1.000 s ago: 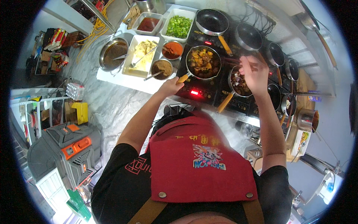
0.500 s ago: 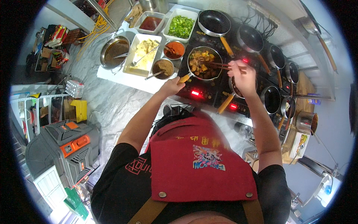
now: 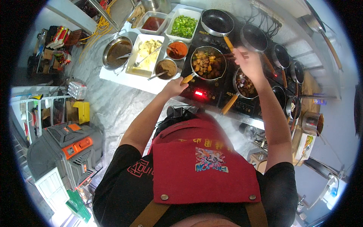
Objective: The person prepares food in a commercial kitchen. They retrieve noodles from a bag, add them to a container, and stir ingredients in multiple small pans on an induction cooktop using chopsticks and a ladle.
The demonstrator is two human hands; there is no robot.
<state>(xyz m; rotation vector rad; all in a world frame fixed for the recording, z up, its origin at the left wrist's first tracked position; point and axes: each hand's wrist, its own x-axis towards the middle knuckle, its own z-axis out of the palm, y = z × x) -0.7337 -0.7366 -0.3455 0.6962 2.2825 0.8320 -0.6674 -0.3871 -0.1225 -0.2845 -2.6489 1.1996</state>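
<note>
My left hand is closed around the yellow wooden handle of a pan. Browned, sauced chunks of food fill much of that pan, which sits on a black induction cooker. In my right hand are brown chopsticks, gripped just right of the pan's rim; their far ends are hard to make out. Below this hand stands a second pan holding dark food with pale and purplish pieces, its wooden handle pointing toward me.
Left of the cookers, a white board carries tubs of chopped green peppers, yellow mash and red sauce, plus bowls of red paste, brown paste and dark liquid. Several black pans stand behind and right.
My right hand has moved up and right, drawing the chopsticks out of the food. More of the second pan now shows. My left hand keeps its hold on the handle.
</note>
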